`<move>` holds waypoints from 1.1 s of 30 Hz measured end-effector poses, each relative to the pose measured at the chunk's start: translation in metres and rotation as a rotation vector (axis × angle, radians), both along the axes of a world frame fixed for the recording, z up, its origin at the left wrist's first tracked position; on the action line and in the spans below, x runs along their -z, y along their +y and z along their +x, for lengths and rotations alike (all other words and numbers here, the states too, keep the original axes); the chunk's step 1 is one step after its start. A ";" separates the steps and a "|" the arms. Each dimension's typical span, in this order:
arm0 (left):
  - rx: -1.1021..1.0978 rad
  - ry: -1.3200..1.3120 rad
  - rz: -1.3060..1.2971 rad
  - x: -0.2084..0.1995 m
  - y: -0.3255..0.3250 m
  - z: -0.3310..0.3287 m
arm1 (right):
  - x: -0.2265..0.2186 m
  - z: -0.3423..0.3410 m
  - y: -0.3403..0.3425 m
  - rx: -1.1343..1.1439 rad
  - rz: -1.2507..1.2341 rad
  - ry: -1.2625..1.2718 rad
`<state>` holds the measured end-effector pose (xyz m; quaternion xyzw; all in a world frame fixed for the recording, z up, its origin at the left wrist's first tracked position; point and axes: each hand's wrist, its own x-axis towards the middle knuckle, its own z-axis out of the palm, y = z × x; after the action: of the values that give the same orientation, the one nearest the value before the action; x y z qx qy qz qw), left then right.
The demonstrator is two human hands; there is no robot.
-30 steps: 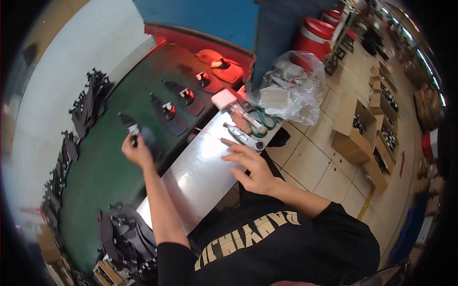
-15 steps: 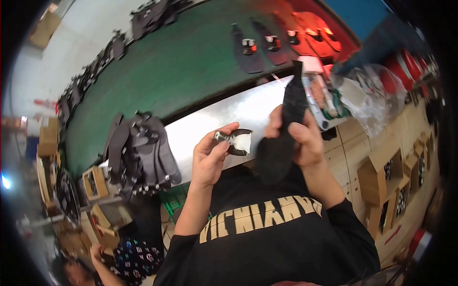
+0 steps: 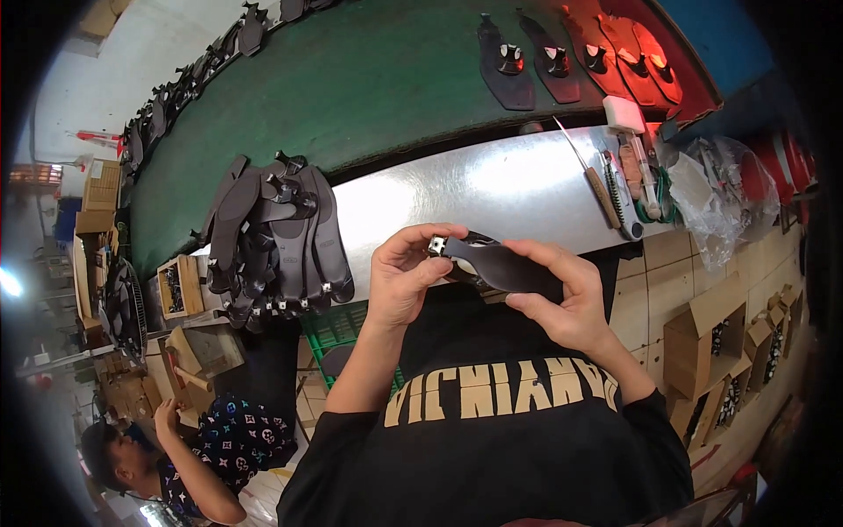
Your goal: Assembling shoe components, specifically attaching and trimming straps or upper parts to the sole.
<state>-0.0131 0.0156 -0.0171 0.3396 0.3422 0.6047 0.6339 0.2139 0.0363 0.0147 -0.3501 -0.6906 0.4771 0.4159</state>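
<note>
fingers of left hand (image 3: 406, 283) pinched on the metal-tipped end of a dark shoe sole piece (image 3: 500, 266), right hand (image 3: 566, 299) fingers clamped round its other end. piece held above the steel bench (image 3: 492, 189), at chest. stack of soles (image 3: 272, 237) lies left on bench, knife (image 3: 597, 186) to the right.

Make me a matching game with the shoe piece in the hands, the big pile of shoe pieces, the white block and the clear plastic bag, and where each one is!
Things:
1. dark sole piece
2. pile of dark sole pieces
3. white block
4. clear plastic bag

Places:
A. far right end of the metal bench top
B. held between the left hand and right hand
C. left end of the bench, near the green surface
D. top of the bench, above the tools

Pairs: 1-B, 2-C, 3-D, 4-A
</note>
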 end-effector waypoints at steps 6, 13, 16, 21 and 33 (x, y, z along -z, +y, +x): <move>0.036 0.020 -0.022 0.000 -0.002 -0.001 | 0.004 0.003 -0.001 -0.015 0.022 -0.004; 0.008 -0.003 -0.007 0.001 -0.003 0.003 | 0.008 0.002 -0.002 -0.008 0.025 0.008; 0.013 0.009 -0.030 0.003 -0.005 0.001 | 0.008 0.002 -0.002 -0.014 0.028 -0.003; 0.032 0.090 -0.007 0.004 -0.004 -0.001 | 0.004 0.004 -0.001 -0.030 0.111 -0.079; 0.158 0.213 0.198 0.013 -0.004 -0.008 | -0.009 0.005 0.004 -0.042 0.301 -0.233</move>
<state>-0.0211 0.0117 -0.0303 0.4885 0.3184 0.5443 0.6032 0.2188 0.0405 0.0233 -0.3224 -0.8048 0.3333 0.3705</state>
